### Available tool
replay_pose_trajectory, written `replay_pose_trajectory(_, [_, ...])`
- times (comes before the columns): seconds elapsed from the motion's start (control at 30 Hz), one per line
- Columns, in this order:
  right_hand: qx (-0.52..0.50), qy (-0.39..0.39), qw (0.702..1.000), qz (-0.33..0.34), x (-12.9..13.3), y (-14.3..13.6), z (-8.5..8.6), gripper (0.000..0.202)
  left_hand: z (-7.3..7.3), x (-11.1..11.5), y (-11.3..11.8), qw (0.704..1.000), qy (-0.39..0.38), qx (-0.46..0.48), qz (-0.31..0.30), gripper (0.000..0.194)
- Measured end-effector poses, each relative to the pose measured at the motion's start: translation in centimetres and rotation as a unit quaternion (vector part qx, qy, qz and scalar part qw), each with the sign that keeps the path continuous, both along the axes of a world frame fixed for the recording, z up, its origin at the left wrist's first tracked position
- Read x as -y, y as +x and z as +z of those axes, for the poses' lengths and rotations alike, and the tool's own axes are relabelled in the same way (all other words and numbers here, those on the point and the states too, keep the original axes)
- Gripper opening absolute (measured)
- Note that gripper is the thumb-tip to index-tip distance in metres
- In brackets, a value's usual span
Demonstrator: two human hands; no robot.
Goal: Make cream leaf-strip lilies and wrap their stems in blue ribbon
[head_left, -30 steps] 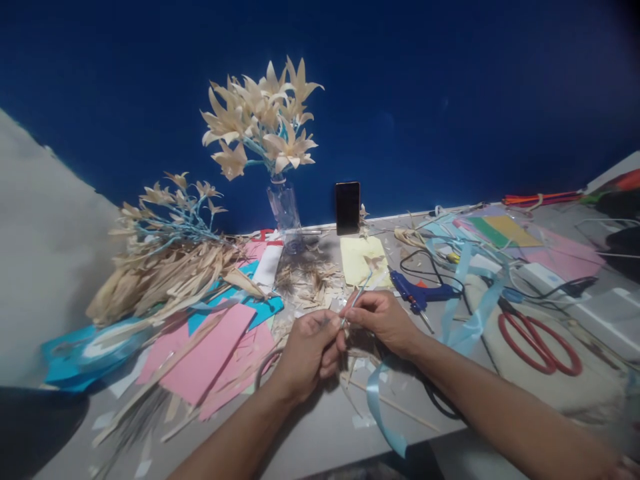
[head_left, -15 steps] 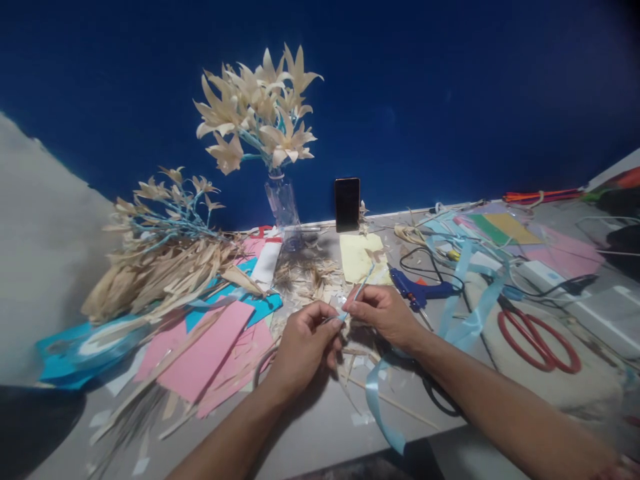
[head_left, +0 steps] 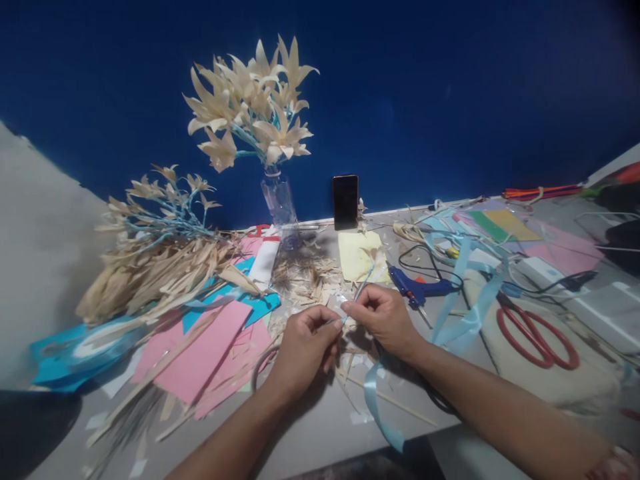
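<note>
My right hand (head_left: pixel 386 319) pinches a thin stem wrapped in light blue (head_left: pixel 364 281). A small pale flower (head_left: pixel 373 256) shows at the stem's upper end, over the yellow paper (head_left: pixel 356 257). Close beside it, my left hand (head_left: pixel 306 343) has thumb and forefinger pinched on the lower end of the same stem; the fingers partly hide it. A loose light blue ribbon (head_left: pixel 375 407) hangs in a curl below my right wrist. To the right of that hand lies a blue glue gun (head_left: pixel 421 288), its nozzle pointing toward me.
Larger pale flowers (head_left: pixel 283 137) stand in a clear bottle (head_left: pixel 280 203) at the back. Dried husks (head_left: pixel 150 270) and pink paper (head_left: pixel 207 350) lie left. A phone (head_left: pixel 345 202) leans on the blue wall. Red-handled scissors (head_left: pixel 537 337) rest on a cloth at right.
Both hands keep their pinch on the stem; the fingertips have shifted only slightly. The whole view has moved a little, with the bottle and its flowers now slightly further left.
</note>
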State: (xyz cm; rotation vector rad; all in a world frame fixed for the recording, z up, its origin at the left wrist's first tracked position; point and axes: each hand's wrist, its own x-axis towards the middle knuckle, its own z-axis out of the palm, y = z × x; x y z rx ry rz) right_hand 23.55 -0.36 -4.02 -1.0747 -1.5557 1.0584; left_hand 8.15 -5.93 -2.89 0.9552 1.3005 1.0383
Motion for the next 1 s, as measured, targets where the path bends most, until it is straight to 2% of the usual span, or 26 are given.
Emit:
replay_pose_trajectory(0.13, [0.014,0.018,1.0,-0.007,0.2,0.0,0.2,0.034,0.0,0.1,-0.1,1.0,-0.008,0.03,0.001,0.023])
replay_pose_trajectory(0.3, [-0.007,-0.017,1.0,0.001,-0.1,0.1,0.0,0.036,0.0,0.1,-0.2,0.999,-0.015,0.036,0.01,0.024])
replay_pose_trajectory(0.37, [-0.038,-0.055,0.997,0.044,-0.3,0.2,0.0,0.032,-0.1,0.0,-0.2,0.998,-0.017,0.059,0.014,0.027])
replay_pose_trajectory(0.43, [-0.077,-0.099,0.986,0.112,-0.5,0.4,-0.1,0.031,-0.2,-0.1,-0.3,0.992,-0.028,0.125,-0.001,0.031])
replay_pose_trajectory(0.53, [-0.095,-0.091,0.975,0.18,-0.7,0.4,0.0,0.035,-0.4,-0.4,-0.5,0.98,-0.046,0.193,-0.018,0.033])
replay_pose_trajectory(0.67, [-0.084,-0.034,0.985,0.149,-0.8,0.3,0.0,0.033,-0.3,-0.4,-0.5,0.987,-0.04,0.157,0.002,0.029])
replay_pose_trajectory(0.87, [-0.084,-0.031,0.992,0.084,-0.9,0.4,0.0,0.033,0.1,-0.2,-0.7,0.998,0.006,0.063,0.012,0.025])
replay_pose_trajectory(1.0, [-0.076,-0.033,0.994,0.073,-0.8,0.3,0.1,0.035,0.1,-0.1,-0.4,1.0,0.012,0.009,0.014,0.023])
